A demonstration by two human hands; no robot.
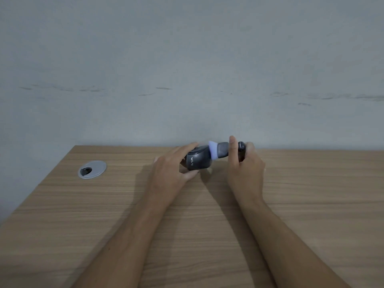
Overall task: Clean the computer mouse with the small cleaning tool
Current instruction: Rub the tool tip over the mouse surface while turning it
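Your left hand [174, 165] grips the mouse [198, 160]; its long axis seems to run left-right. Your right hand [245, 163] holds the cleaning tool [222, 150], brush tip touching the mouse's right end.

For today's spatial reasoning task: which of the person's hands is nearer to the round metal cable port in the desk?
Left. The left hand, holding the mouse, sits just right of the cable port. The right hand, gripping the cleaning tool, lies farther right, beyond the mouse.
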